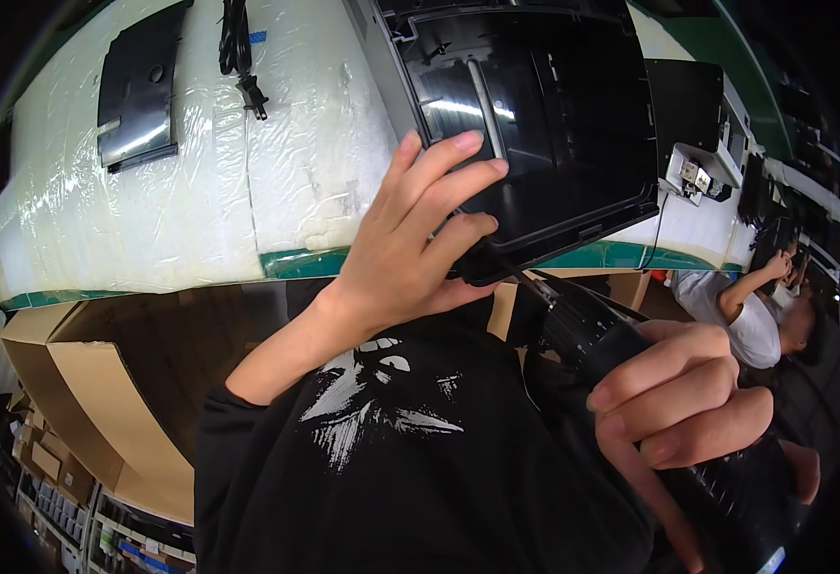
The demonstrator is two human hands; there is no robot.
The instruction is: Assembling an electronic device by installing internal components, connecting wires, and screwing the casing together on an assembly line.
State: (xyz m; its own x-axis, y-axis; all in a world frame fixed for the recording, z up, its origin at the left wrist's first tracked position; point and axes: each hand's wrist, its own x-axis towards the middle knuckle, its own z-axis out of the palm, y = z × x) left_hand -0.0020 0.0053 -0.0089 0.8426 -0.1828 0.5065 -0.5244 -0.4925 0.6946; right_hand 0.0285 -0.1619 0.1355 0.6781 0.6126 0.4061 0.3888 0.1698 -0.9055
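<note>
A large black plastic housing (pixel 573 105), shaped like a shallow tray, lies at the near edge of the work surface. My left hand (pixel 420 225) is at its near left corner, with two fingers laid over the rim, the index finger bent and the thumb lower down, gripping that corner. A black electric screwdriver (pixel 587 325) is in my right hand (pixel 683 392), fingers wrapped round its body. Its thin bit points up and left to the housing's near edge, close to my left thumb. Whether the tip sits in a screw is hidden.
Plastic-wrapped white padding (pixel 315 124) covers the bench. On it lie a curved black panel (pixel 140 86), a bundled power cord (pixel 236 48) and a metal-bracketed part (pixel 697 177). An open cardboard box (pixel 104 383) stands below the left edge. A co-worker (pixel 750 311) is at the right.
</note>
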